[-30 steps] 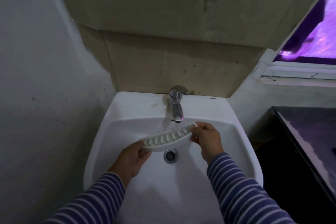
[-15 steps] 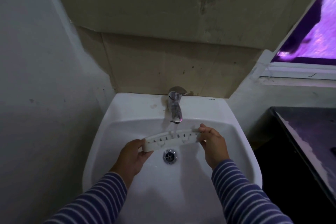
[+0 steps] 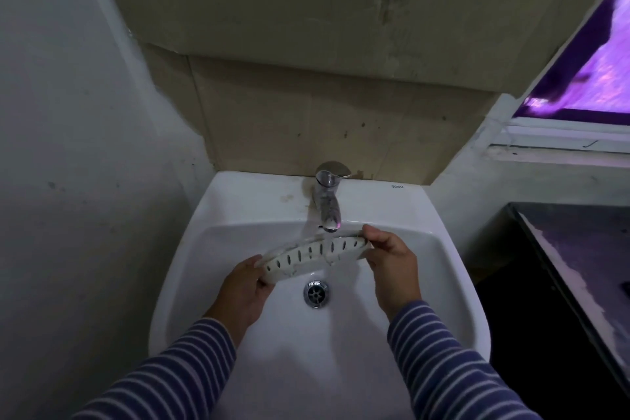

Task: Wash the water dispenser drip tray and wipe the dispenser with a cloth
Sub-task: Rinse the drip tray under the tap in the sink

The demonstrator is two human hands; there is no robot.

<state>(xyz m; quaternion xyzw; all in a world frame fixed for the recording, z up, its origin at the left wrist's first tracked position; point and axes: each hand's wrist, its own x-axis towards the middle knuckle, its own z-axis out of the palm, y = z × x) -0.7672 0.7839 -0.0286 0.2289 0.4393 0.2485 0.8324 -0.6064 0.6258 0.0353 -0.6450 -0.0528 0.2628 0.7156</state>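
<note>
— Where is the wash standing?

— The drip tray (image 3: 315, 256) is being held over the sink (image 3: 238, 211), under the tap (image 3: 328, 201). The left hand (image 3: 243, 293) is pinching one end in its grip, the right hand (image 3: 392, 266) the other.

— What is remaining?

— Rinsing seems underway. The dispenser and cloth are not showing, so the wiping is probably waiting.

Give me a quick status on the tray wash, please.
Left hand and right hand shut on drip tray ends. Tray under tap, over sink. Nothing obstructing.
</note>
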